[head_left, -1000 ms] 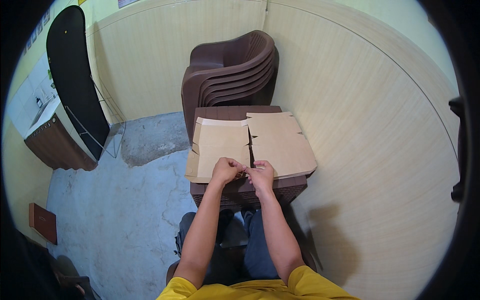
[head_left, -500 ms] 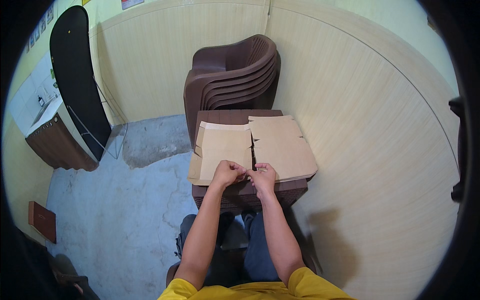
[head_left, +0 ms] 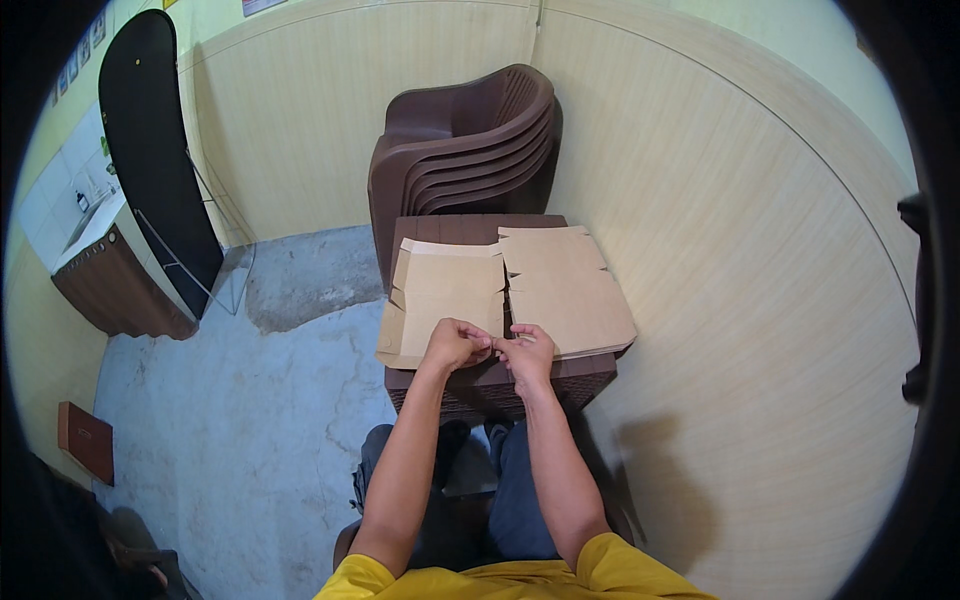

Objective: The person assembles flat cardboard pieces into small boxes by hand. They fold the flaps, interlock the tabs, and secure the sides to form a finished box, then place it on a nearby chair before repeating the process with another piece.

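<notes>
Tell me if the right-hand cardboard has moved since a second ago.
No, the right-hand cardboard shows no visible shift in any direction against the brown table under it.

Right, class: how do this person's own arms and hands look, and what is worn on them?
Short yellow sleeves leave both forearms bare. The left hand and right hand wear no gloves, and no watch or bracelet shows.

2 bare forearms (head_left: 404,462) extended forward; left hand (head_left: 456,345), right hand (head_left: 527,357) close together, fingers (head_left: 478,333) bent.
</notes>
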A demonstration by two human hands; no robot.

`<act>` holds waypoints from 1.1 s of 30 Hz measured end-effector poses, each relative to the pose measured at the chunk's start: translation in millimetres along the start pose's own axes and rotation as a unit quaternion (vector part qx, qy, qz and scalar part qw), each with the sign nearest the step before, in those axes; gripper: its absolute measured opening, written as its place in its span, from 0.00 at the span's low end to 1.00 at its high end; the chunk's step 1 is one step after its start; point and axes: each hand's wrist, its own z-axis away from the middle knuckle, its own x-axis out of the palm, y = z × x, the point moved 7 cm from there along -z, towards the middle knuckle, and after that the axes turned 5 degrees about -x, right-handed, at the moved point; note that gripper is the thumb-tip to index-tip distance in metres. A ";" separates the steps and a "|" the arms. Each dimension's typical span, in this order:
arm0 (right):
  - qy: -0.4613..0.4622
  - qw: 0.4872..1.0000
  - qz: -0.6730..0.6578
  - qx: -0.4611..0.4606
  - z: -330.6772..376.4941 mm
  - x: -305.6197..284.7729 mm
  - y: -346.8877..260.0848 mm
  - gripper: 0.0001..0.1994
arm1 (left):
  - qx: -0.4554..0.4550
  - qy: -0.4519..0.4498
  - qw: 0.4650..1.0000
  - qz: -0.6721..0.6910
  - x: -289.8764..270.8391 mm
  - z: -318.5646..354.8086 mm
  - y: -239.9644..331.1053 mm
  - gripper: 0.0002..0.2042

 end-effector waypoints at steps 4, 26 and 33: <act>0.001 1.000 -0.001 -0.002 -0.2 -1.9 -1.3 0.24 | -0.006 -0.001 1.000 -0.004 2.6 4.5 4.7 0.04; 0.015 1.000 0.026 -0.003 1.1 -6.3 -5.6 0.19 | -0.040 -0.003 0.999 0.023 9.3 -4.4 -0.8 0.06; 0.013 1.000 0.023 -0.008 4.2 -7.7 -7.7 0.17 | -0.027 -0.001 0.999 -0.019 12.6 1.2 4.9 0.07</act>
